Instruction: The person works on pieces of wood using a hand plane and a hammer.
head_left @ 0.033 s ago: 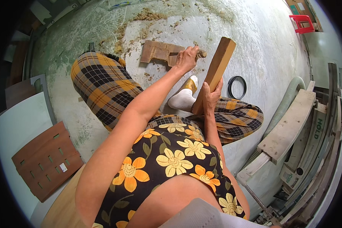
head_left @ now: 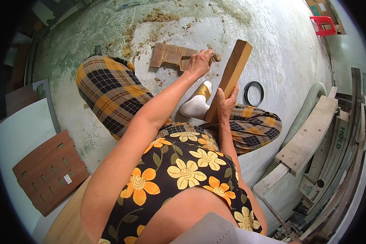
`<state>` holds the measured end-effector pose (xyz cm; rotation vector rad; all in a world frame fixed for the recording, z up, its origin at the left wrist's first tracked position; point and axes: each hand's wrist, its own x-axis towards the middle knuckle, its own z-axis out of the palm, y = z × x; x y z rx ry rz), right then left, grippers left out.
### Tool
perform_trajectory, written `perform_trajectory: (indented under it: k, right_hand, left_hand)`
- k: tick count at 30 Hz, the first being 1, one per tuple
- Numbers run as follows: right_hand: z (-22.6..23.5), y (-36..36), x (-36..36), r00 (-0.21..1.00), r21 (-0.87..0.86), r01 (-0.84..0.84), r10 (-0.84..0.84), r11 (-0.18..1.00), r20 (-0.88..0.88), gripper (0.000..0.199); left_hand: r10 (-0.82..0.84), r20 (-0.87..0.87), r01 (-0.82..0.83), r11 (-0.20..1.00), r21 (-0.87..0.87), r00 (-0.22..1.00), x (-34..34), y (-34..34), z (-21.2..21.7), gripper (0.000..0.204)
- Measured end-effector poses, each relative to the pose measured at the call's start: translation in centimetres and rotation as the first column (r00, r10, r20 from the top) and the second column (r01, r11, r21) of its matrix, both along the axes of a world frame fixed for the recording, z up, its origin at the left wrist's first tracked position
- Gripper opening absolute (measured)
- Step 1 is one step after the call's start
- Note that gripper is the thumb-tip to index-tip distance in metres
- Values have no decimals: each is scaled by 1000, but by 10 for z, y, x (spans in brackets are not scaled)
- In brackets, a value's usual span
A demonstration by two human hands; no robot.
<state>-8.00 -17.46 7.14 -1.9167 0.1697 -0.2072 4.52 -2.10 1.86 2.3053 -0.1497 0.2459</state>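
Note:
My left hand (head_left: 200,63) reaches forward over the floor, its fingers curled at the right end of a flat brown wooden piece (head_left: 160,52) with a notch cut in its near side. A rounded wooden end (head_left: 216,57) pokes out just past the fingers; whether it belongs to that piece, I cannot tell. In my right hand (head_left: 226,103) is a long square wooden beam (head_left: 236,63), tilted up and away from me. The thumb lies along its face, and its lower end sits between my legs, beside my white-socked foot (head_left: 195,106).
Wood shavings (head_left: 160,16) litter the floor ahead. A black ring (head_left: 253,93) lies right of the beam. A grey hose (head_left: 307,112) and long boards line the right side, with a red stool (head_left: 323,26) farther off. At left lies a slotted brown panel (head_left: 49,173).

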Motion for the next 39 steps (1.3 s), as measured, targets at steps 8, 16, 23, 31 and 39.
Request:
perform_trajectory:
  k: [8, 16, 23, 31, 39]
  right_hand:
    - [3, 5, -1, 998, -23, -25, 26, 999, 51, 75]
    - [14, 11, -4, 1000, 17, -26, 26, 1000, 7, 79]
    - [13, 11, -5, 998, 35, -62, 62, 997, 15, 76]
    - [14, 12, -3, 999, 51, -41, 42, 998, -18, 78]
    - [2, 5, -1, 999, 15, -44, 44, 999, 5, 78]
  left_hand:
    - [-11, 37, 12, 999, -31, 999, -1, 2, -1, 37]
    - [-3, 54, 6, 999, -54, 999, 0, 7, 3, 34]
    - [-13, -27, 12, 999, -36, 1000, 2, 10, 7, 37]
    - [18, -44, -20, 999, -49, 999, 4, 9, 7, 37]
    - [15, -63, -19, 998, -64, 998, 10, 12, 6, 38]
